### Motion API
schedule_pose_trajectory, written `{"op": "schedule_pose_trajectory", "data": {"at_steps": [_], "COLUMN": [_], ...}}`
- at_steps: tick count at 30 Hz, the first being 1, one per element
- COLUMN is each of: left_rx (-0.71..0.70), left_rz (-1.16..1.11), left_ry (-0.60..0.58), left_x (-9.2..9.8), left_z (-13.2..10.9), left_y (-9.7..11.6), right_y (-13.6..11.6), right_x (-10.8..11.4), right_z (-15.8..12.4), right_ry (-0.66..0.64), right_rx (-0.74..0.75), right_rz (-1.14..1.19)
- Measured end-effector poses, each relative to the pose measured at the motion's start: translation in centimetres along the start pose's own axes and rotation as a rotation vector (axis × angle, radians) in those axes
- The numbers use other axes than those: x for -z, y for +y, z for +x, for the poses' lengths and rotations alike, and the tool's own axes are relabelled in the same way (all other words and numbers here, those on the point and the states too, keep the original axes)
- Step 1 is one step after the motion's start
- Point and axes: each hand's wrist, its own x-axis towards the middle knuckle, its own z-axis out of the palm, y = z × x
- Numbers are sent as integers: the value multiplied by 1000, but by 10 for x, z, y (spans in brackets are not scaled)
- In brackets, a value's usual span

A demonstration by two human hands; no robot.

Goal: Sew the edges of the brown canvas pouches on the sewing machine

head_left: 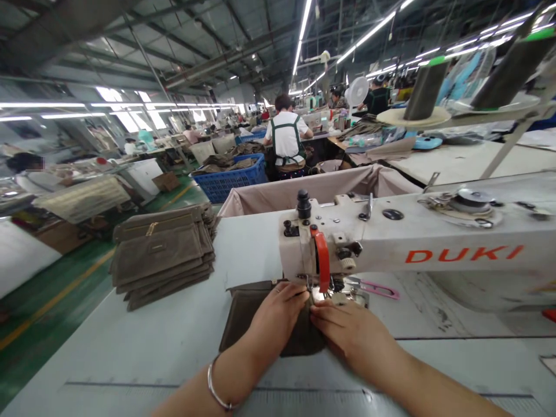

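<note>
The olive-brown fabric piece lay flat at the needle end of the DUKI sewing machine. It spread beneath the left hand and out to that hand's left, while the right hand touched its right edge. Both hands' fingers were drawn together; whether either pinched the cloth, I couldn't tell.

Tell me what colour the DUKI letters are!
DUKI letters: orange-red, seen in the head view.
</note>
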Motion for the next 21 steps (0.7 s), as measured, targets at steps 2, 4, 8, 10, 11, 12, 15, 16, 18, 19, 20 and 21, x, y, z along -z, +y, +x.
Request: {"op": "schedule_pose_trajectory", "data": {"at_steps": [2,4,8,10,11,12,15,16,18,19,20,21], "left_rx": [-45,-78,-99,-109,-109,-106,-80,-78,-92,-104,-118,-133], "left_rz": [-27,-52,-53,-45,-43,-40,-32,-28,-15,-8,-1,6], "left_ry": [-3,5,42,44,37,28,24,28,38,43,46,50], "left_x": [2,3,3,3,3,3,5,6,7,7,8,8], "left_z": [-1,-1,-2,-3,-3,-3,-1,0,2,3,3,3], "left_y": [1,1,1,1,1,2,2,2,2,2,2,1], "right_y": [-2,-4,-6,-7,-8,-8,-9,-9,-9,-8,-8,-8], "right_x": [2,6,11,12,13,13,14,15,17,18,19,19], "right_z": [0,1,2,2,2,2,4,5,6,7,8,8], "right_ry": [24,42,29,14,9,2,-33,-48,-76,-85,-92,-98], "right_rx": [23,38,23,24,27,27,18,11,-3,-7,-9,-11], "right_rz": [29,62,81,80,79,76,60,47,21,10,5,6]}}
